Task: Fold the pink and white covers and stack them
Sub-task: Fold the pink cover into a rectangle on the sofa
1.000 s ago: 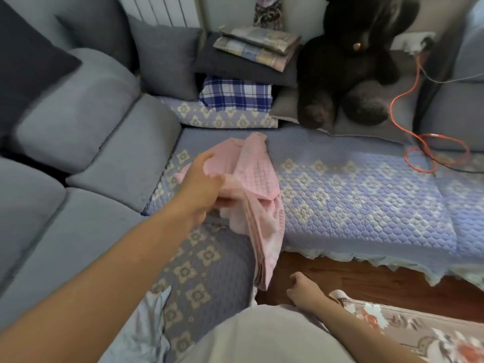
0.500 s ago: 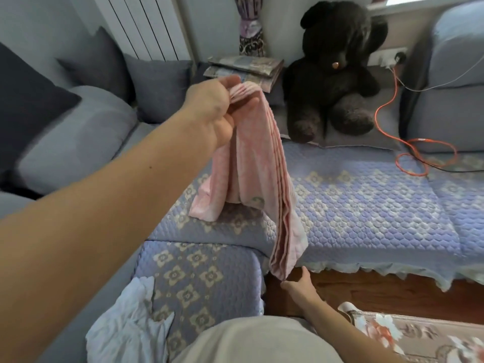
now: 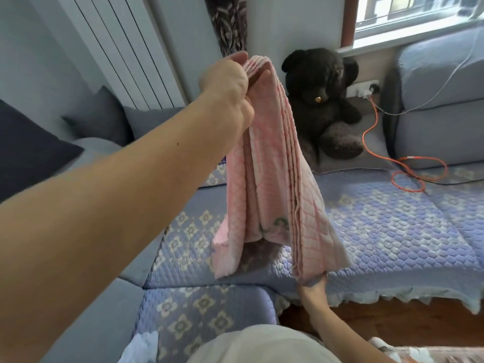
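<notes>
Head view: the left hand (image 3: pixel 226 82), raised at about 11 o'clock from the frame's centre, grips the top of the pink cover (image 3: pixel 272 184); its fingers (image 3: pixel 237 58) curl over the gathered upper edge and the thumb presses from beneath, so the cloth is pinched between them. The pink cover is quilted and hangs down in several layered folds, clear of the sofa, with a small green motif showing near its lower part. At about 5 o'clock the right hand (image 3: pixel 313 288) reaches up from below and touches the lowest corner of the pink cover; its fingers are hidden behind the cloth, so I cannot tell whether they pinch the corner or only touch it.

Behind and under the hanging cover lies the sofa seat (image 3: pixel 392 231), spread with a blue quilted throw patterned with pale flowers. A white cloth (image 3: pixel 141 347) shows at the bottom edge, at 7 o'clock, partly cut off. At 1 o'clock a dark teddy bear (image 3: pixel 324 100) sits in the sofa corner, and an orange cable (image 3: pixel 408 163) loops on the seat at 3 o'clock. Grey cushions (image 3: pixel 104 119) lean at 9 o'clock below a white radiator (image 3: pixel 125 48).
</notes>
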`<action>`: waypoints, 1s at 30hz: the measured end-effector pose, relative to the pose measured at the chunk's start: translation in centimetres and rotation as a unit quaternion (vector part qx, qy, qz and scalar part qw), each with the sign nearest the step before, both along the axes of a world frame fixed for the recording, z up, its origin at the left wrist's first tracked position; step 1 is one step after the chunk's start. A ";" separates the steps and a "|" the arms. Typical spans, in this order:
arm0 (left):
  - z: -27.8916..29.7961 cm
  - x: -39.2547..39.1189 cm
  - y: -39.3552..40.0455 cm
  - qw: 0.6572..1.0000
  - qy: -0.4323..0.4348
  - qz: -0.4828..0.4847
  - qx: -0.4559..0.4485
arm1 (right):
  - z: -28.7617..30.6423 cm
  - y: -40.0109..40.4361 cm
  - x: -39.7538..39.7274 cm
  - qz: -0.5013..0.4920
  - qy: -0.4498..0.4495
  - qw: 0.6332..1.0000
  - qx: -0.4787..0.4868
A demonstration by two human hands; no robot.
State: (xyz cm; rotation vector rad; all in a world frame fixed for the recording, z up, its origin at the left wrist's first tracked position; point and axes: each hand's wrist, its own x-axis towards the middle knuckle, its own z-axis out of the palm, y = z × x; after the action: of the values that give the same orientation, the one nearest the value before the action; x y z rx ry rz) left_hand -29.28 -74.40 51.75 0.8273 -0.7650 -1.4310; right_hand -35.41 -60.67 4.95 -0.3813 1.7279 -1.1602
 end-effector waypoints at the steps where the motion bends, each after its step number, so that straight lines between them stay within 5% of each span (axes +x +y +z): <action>1: 0.4 -0.1 0.0 1.000 -0.001 0.000 -0.004 | 0.2 -0.8 0.4 -0.016 0.001 1.000 -0.009; 14: 2.3 0.8 -1.6 1.000 0.006 0.028 -0.001 | 1.4 -3.2 -2.4 -0.417 -0.071 0.901 -0.097; 30: 2.1 3.0 -2.4 0.996 -0.035 0.075 -0.013 | 4.1 -4.1 -7.0 -0.398 -0.077 0.911 -0.080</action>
State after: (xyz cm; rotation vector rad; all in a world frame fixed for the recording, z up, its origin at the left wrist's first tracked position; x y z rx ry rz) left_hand -26.28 -76.75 53.81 0.8999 -0.7565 -1.2619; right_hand -42.42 -64.78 9.08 0.3661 1.6851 -1.8566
